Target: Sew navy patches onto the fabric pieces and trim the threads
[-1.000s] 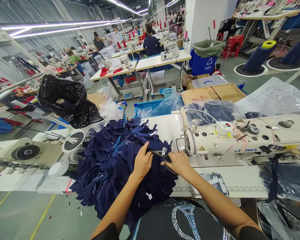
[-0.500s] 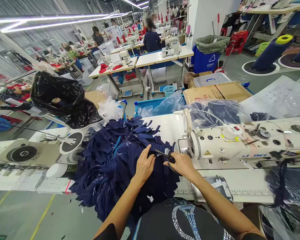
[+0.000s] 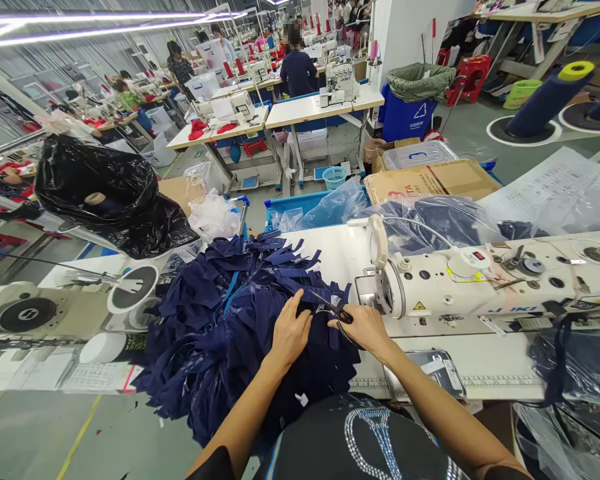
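A large heap of navy fabric pieces (image 3: 215,347), with strips fanned out at its top, spreads over the table in front of me. My right hand (image 3: 365,327) holds black-handled scissors (image 3: 338,312), their blades pointing left across the strips at the heap's right side. Just left of the blades, my left hand (image 3: 291,328) grips the edge of a navy strip between thumb and fingers. Small white tags show among the fabric near the scissors. A lighter blue ribbon-like strip (image 3: 233,287) runs through the heap.
A white sewing machine (image 3: 460,280) stands right of the heap, another machine (image 3: 35,310) to the left. A metal tray (image 3: 435,373) lies by my right forearm. Behind are a black plastic bag (image 3: 100,193), a cardboard box (image 3: 430,181) and a blue bin (image 3: 413,113).
The scissor blades look slightly more apart than before. Both hands stay at nearly the same spot on the heap. The camera view has shifted a little.
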